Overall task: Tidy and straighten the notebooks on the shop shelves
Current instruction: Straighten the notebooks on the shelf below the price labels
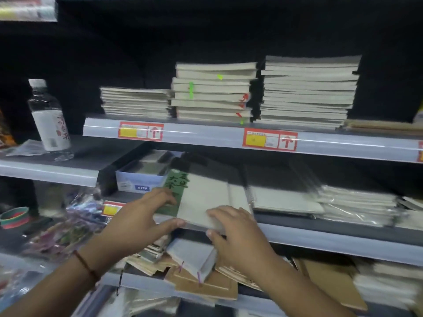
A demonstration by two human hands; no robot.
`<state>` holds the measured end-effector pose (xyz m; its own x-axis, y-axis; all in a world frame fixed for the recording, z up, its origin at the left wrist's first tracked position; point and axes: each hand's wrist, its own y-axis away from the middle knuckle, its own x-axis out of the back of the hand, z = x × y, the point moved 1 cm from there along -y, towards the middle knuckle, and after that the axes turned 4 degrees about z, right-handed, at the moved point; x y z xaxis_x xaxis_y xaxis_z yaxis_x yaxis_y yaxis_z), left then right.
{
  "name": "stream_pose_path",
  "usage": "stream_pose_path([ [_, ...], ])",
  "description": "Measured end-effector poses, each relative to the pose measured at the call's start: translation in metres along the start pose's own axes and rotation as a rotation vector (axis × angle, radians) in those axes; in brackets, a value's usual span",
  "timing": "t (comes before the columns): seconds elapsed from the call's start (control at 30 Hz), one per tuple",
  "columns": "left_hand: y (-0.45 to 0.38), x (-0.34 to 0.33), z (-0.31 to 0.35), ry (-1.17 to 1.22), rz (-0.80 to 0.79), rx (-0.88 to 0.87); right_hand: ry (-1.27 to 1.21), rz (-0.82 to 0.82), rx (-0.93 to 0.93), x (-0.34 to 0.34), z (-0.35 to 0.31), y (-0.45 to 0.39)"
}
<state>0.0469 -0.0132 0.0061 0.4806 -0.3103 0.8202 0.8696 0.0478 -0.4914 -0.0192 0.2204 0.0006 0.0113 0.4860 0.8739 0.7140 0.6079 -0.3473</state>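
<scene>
A notebook stack with a pale cover and a green spine strip (203,195) lies on the middle shelf (343,236). My left hand (139,218) grips its left edge, fingers on the green strip and thumb under the front edge. Fingers of my right hand (238,232) curl over the stack's front right corner, with the thumb below. On the upper shelf (206,136) stand three piles of notebooks (212,92), the right one tallest. The bottom shelf holds a jumble of brown and white notebooks (201,271).
A water bottle (49,115) stands on the left shelf. A blue-white box (139,177) sits behind my left hand. Wrapped sheets and spiral pads (332,204) fill the middle shelf's right side. Wrapped goods (68,225) and coloured bands (14,217) lie at the left.
</scene>
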Motion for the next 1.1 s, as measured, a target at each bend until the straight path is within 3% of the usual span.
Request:
stream_pose_path([
  [0.53,-0.041,-0.028,-0.024,-0.105,0.017,0.059,0.085,-0.008,0.009,-0.027,0.027,-0.048],
  [0.9,-0.001,-0.034,-0.037,-0.015,0.066,0.138,0.091,-0.026,-0.031,-0.03,0.027,-0.039],
  [1.1,0.059,-0.049,-0.062,-0.017,0.06,0.219,0.011,0.156,0.033,-0.045,0.022,0.009],
])
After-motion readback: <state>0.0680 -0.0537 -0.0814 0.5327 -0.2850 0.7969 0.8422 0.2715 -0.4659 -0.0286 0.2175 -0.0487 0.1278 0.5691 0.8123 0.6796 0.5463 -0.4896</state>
